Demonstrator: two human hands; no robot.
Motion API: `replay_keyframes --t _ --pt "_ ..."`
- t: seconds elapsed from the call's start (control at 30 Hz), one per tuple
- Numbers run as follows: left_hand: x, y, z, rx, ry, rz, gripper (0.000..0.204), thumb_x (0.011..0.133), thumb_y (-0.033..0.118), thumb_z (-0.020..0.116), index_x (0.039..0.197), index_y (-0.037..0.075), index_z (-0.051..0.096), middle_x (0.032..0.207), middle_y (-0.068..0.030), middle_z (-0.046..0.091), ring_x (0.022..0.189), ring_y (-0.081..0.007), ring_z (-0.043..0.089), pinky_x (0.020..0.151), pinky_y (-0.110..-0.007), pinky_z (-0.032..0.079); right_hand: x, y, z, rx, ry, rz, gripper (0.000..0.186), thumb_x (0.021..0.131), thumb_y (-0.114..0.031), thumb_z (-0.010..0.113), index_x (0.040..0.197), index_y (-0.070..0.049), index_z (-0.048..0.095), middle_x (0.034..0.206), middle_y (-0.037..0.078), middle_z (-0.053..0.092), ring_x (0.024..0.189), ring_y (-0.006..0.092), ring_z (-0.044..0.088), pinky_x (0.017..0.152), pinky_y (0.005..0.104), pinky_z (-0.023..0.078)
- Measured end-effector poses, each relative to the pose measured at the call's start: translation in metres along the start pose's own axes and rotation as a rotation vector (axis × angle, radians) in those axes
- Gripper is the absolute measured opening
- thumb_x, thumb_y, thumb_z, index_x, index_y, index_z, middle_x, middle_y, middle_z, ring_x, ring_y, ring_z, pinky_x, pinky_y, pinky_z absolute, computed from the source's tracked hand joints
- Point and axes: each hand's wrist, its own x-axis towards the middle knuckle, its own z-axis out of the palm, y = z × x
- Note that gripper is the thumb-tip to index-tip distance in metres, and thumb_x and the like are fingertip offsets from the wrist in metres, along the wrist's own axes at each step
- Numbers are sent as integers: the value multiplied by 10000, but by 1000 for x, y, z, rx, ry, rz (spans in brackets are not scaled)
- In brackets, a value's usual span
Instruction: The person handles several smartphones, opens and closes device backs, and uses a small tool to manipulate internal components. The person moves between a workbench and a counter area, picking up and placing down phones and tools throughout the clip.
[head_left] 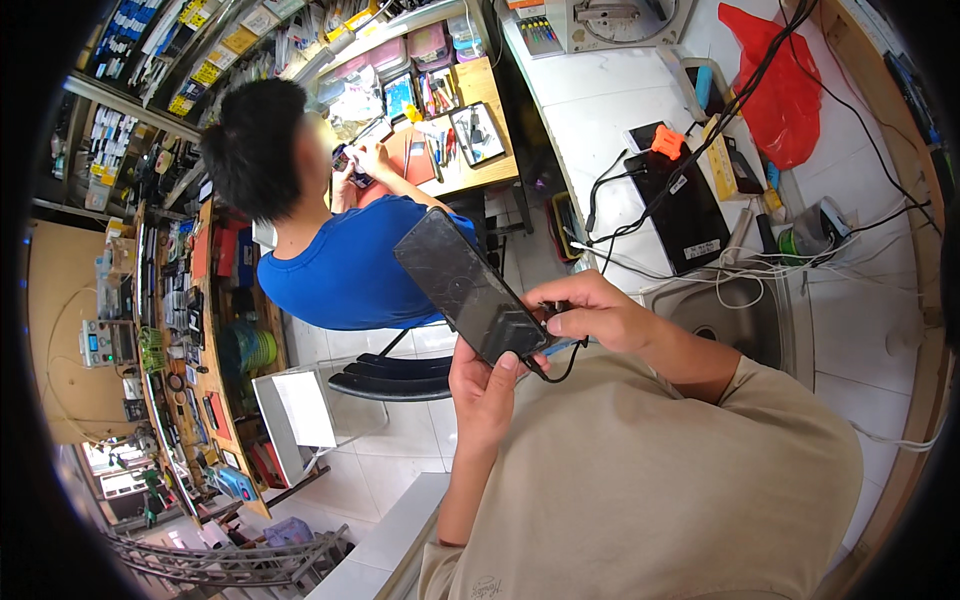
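Note:
A black smartphone (pixel 465 283) with a dark, scratched or smudged screen is held up at a tilt in front of my chest. My left hand (pixel 484 392) is closed around its lower end, the thumb lying on the front edge. A black cable (pixel 570 374) loops from near the phone's lower end up to my right hand (pixel 598 312). Beside the phone's right edge, my right hand is closed on a dark, bunched part of this cable. Whether its plug sits in the phone is hidden by the fingers.
A person in a blue shirt (pixel 350 265) works at a wooden bench (pixel 490 80), back toward me. On the white counter (pixel 590 120) at right lie a black tablet-like device (pixel 682 215), a red plastic bag (pixel 775 90) and tangled cables. A metal sink (pixel 765 320) is near my right elbow.

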Motion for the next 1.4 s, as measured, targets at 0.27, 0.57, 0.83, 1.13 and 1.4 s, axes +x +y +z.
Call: replay_keyframes --t 0.27,0.57,0.83,1.13,1.4 --pt "-6 1 6 167 20 115 392 985 64 572 1319 -45 398 1160 -155 623 942 -202 652 850 -340 538 3 16 -1 17 39 -23 329 1004 -167 568 1268 27 595 989 58 677 800 105 654 689 234 546" --pt "-13 3 5 261 25 157 374 989 55 560 1310 -51 399 1157 -155 622 945 -197 653 850 -331 536 2 18 2 -64 34 -70 314 1011 -189 581 1240 24 614 972 49 683 799 80 647 659 217 530" --pt "-13 2 3 176 88 73 394 962 96 614 1284 -58 448 1136 -168 637 864 -215 663 774 -366 572 3 9 5 -127 31 -45 277 1031 -133 536 1224 58 588 1015 76 672 810 99 659 738 246 576" --pt "-11 3 4 191 62 58 328 981 38 565 1270 -41 431 1150 -154 625 925 -195 659 840 -358 567 5 13 -1 -208 33 -53 271 1028 -132 546 1218 54 594 984 44 666 787 62 616 690 223 539" --pt "-13 0 5 235 72 90 319 982 27 548 1271 -43 432 1144 -142 623 928 -179 646 834 -327 540 2 19 0 -135 29 -68 281 1027 -138 550 1222 58 599 961 45 669 760 54 606 657 217 519"
